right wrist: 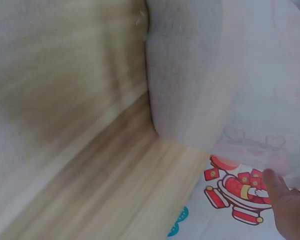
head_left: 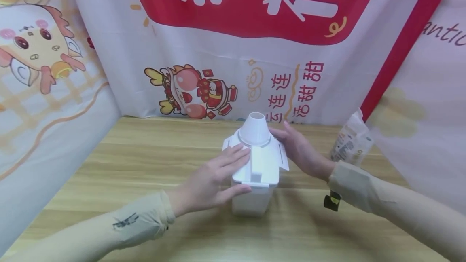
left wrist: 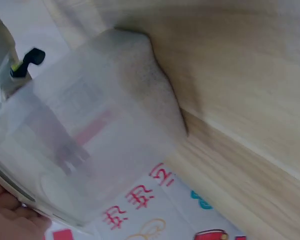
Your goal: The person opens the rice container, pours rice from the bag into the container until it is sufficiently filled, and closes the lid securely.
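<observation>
A translucent plastic storage container (head_left: 251, 203) stands upright on the table, with pale, fine-grained contents (left wrist: 145, 72) at its bottom. Its white lid (head_left: 267, 163) carries a white cone-shaped piece (head_left: 254, 130) with a round hole at the top. A side flap (head_left: 283, 157) sticks outward on the lid's right. My left hand (head_left: 214, 177) rests on the lid's left part, fingers extended, thumb at the near edge. At the far right side of the lid is my right hand (head_left: 302, 151), its fingertips partly hidden behind the cone and lid. The right wrist view shows its thumb by the container wall.
A white printed plastic bag (head_left: 351, 142) stands at the right, behind my right wrist. Printed cloth (head_left: 233, 51) hangs at the back, with more on both sides. The wood-grain table (head_left: 145, 161) extends around the container.
</observation>
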### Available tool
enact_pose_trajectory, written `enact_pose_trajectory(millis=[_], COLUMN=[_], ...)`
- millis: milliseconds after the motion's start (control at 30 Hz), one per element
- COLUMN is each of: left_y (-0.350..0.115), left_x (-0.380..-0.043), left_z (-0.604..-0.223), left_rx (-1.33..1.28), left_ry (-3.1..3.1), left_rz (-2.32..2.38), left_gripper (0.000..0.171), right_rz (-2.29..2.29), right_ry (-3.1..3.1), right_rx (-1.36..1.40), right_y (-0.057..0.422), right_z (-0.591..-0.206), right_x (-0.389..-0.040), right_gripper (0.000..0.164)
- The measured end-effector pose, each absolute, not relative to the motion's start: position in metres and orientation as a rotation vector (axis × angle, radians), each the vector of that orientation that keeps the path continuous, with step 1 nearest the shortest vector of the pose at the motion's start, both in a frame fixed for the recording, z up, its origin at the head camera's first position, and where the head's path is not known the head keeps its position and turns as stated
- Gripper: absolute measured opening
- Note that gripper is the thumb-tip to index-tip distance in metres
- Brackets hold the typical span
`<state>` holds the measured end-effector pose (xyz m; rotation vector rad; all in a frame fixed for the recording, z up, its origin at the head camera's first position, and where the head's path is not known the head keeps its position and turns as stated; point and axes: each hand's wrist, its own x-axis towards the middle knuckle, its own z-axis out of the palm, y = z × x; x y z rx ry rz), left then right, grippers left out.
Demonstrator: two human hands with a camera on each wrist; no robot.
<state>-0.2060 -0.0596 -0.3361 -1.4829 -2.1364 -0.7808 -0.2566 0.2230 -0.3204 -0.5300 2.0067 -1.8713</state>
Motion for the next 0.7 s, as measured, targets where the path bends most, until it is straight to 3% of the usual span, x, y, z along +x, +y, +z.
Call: enact_pose_trajectory(millis=[500, 700], left_y=[-0.085, -0.089], left_x=[-0.233, -0.224], left_z=[-0.328, -0.323], left_rx=[-1.726, -1.433], left_ry=[-2.181, -2.411], left_rz=[-1.088, -1.306], left_gripper=[0.063, 0.055], right_rz=[-1.974, -2.017], right_ry=[2.095, 2.087], right_rx=[-0.446, -0.400], right_y=[0.222, 0.222], right_z=[-0.321, -0.315], right_x=[-0.234, -0.228], right_gripper=[0.076, 0.080])
